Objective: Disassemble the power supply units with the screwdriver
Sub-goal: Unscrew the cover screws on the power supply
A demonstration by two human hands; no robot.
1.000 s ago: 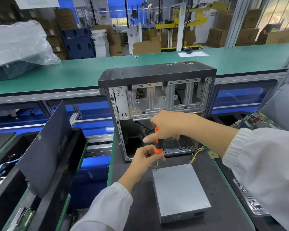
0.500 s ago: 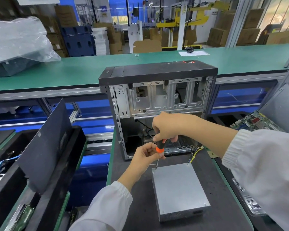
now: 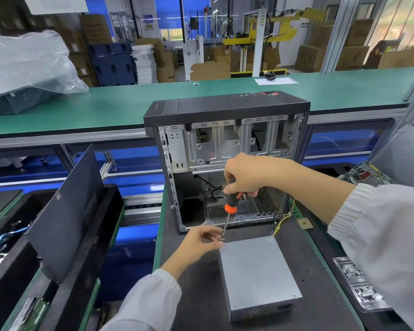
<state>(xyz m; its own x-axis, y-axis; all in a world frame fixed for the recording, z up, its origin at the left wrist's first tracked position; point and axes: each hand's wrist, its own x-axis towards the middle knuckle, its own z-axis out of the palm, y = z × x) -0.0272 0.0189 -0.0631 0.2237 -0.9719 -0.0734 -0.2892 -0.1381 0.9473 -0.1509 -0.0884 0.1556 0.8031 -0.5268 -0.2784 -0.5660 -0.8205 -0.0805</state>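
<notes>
A silver power supply unit [image 3: 258, 273] lies flat on the dark mat in front of me. My right hand [image 3: 246, 174] grips the black and orange handle of a screwdriver [image 3: 230, 205], its shaft slanting down to the unit's far left corner. My left hand [image 3: 201, 240] sits at that corner, and its fingertips pinch a small screw at the screwdriver's tip. Yellow and black wires [image 3: 281, 219] trail from the unit's far end.
An open black computer case [image 3: 225, 111] stands upright just behind the unit. A detached black side panel [image 3: 65, 211] leans in the bin on the left. A circuit board [image 3: 366, 174] and a plastic tray [image 3: 361, 285] lie on the right. A green bench [image 3: 105, 106] crosses behind.
My left hand has slid down off the screwdriver's shaft to its tip. The screwdriver has tilted and lifted slightly from the unit's corner.
</notes>
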